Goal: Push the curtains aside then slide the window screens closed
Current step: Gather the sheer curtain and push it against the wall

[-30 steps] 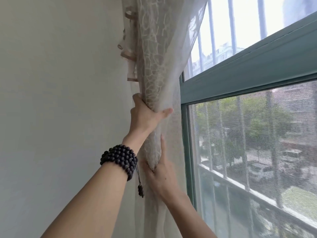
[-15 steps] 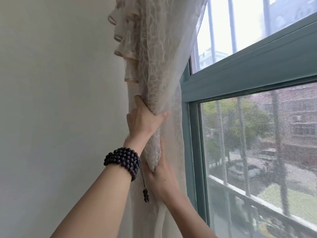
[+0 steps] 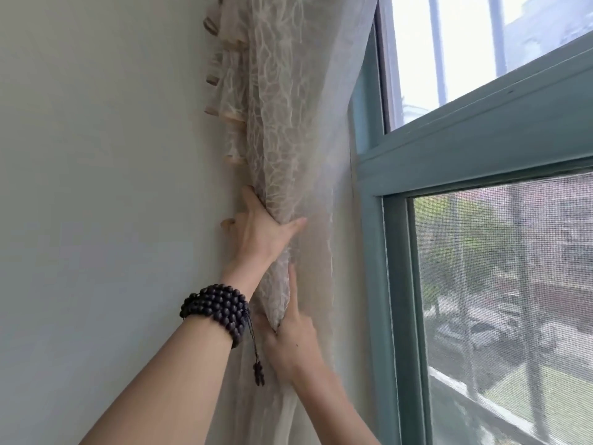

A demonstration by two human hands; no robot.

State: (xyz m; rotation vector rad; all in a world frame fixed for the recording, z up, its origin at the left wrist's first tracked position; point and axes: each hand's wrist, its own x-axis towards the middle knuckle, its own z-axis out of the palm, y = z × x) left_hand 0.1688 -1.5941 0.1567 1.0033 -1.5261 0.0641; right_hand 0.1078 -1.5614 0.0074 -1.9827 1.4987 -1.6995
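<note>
A sheer cream curtain (image 3: pixel 282 101) with a crackle pattern hangs bunched in the corner between the wall and the green window frame (image 3: pixel 382 284). My left hand (image 3: pixel 260 232), wearing a dark bead bracelet at the wrist, grips the bunched fabric from the wall side, thumb across its front. Just below it, my right hand (image 3: pixel 292 338) clasps the same bundle, with the index finger pointing up along the cloth. A grey mesh window screen (image 3: pixel 507 300) fills the lower pane to the right of the frame.
A plain pale wall (image 3: pixel 96 187) covers the left half. Above the green crossbar (image 3: pixel 481 136) is an upper pane with vertical bars outside. Through the screen I see trees, parked cars and a railing.
Both hands have pushed the bunched curtain further left toward the wall, and more of the green frame's upright now shows. The grips are unchanged.
</note>
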